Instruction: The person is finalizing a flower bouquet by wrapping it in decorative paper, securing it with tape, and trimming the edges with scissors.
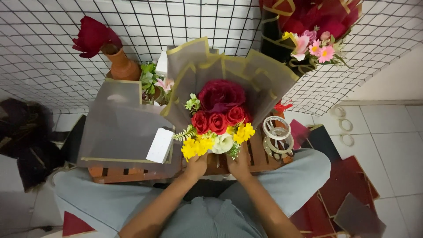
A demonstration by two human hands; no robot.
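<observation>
A bouquet (220,114) of red roses, yellow flowers and one white bloom stands wrapped in grey sheets with gold edges (246,75). It rests over a small wooden crate (260,158) in front of my knees. My left hand (196,166) grips the bouquet's base from the left, below the yellow flowers. From the right, my right hand (240,166) holds the same base under the white bloom. The stems are hidden behind both hands.
A loose grey wrapping sheet (119,128) and a white foam block (160,145) lie on the crate's left. Ribbon rolls (277,136) sit at its right. A terracotta vase with a red flower (119,61), a second bouquet (313,31) on a wire grid wall, and red and dark paper sheets (348,194) on the floor surround me.
</observation>
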